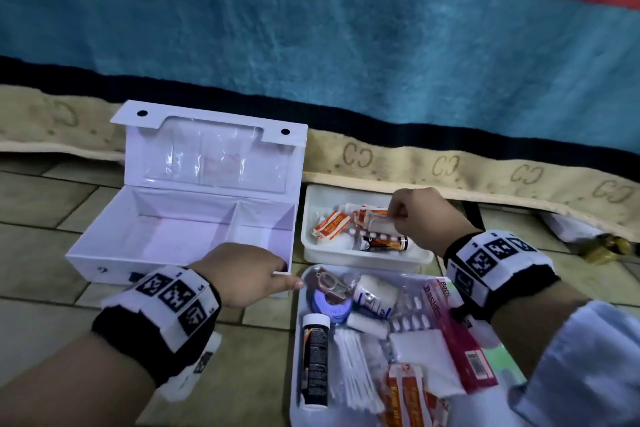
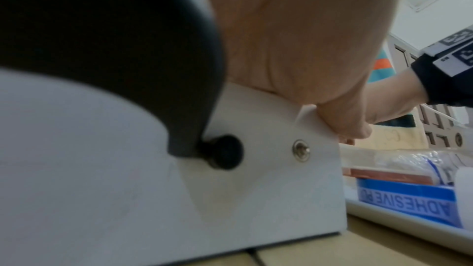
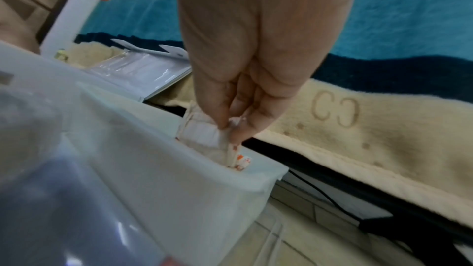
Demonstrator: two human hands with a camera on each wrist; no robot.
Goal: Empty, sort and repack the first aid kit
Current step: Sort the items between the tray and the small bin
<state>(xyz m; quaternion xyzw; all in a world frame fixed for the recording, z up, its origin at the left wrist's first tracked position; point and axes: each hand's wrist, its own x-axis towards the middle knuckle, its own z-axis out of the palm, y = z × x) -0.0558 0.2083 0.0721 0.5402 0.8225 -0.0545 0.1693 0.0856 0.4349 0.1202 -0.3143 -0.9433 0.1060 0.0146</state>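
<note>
The white first aid kit box (image 1: 180, 218) stands open and empty on the tiled floor, lid upright. My left hand (image 1: 289, 276) grips its front right corner (image 2: 317, 128), fingers curled over the rim. My right hand (image 1: 393, 217) hovers over a small white bin (image 1: 363, 262) and pinches a pack of plaster strips (image 1: 375, 218) between thumb and fingers (image 3: 225, 120). The pack (image 3: 202, 135) sits partly inside the bin (image 3: 204, 179). The bin also holds orange plaster packets (image 1: 329, 225), a blister strip and a dark tube.
A larger white tray (image 1: 298, 340) in front holds a black tube (image 1: 314, 357), cotton swabs (image 1: 353, 367), a white bottle (image 1: 375, 295), blister packs, gauze (image 1: 422, 350) and a pink box (image 1: 457, 333). A beige mat edge (image 1: 485, 170) and blue blanket (image 1: 346, 45) lie behind.
</note>
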